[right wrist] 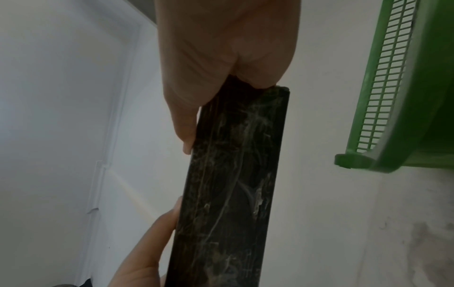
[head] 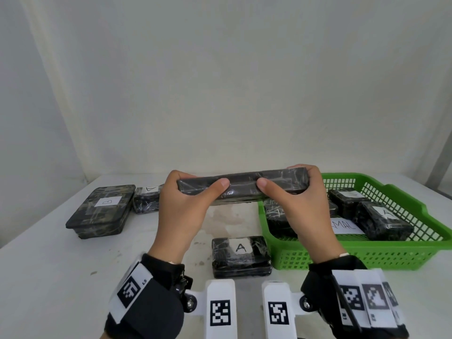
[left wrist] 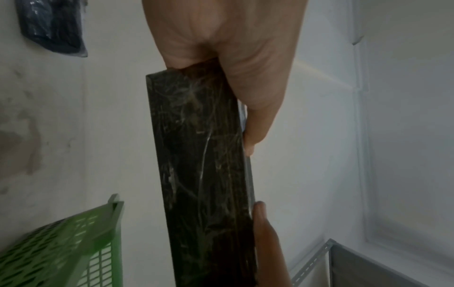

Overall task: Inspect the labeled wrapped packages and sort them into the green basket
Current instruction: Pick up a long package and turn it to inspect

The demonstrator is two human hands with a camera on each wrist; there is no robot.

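Observation:
A flat black wrapped package (head: 242, 185) (left wrist: 203, 174) (right wrist: 230, 184) is held edge-on above the table by both hands. My left hand (head: 186, 194) grips its left end, thumb on the near edge and fingers behind. My right hand (head: 296, 192) grips the right end the same way. Its label is hidden from view. The green basket (head: 367, 255) (left wrist: 73, 242) (right wrist: 405, 97) stands at the right and holds several wrapped packages, one marked A (head: 384, 221). A small package marked A (head: 241, 255) lies on the table below my hands.
On the white table (head: 49, 265) at the left lies a large flat package marked B (head: 102, 211), with a small A package (head: 146, 199) beside it. A white paper label (head: 344, 226) lies in the basket. A pale wall rises behind the table.

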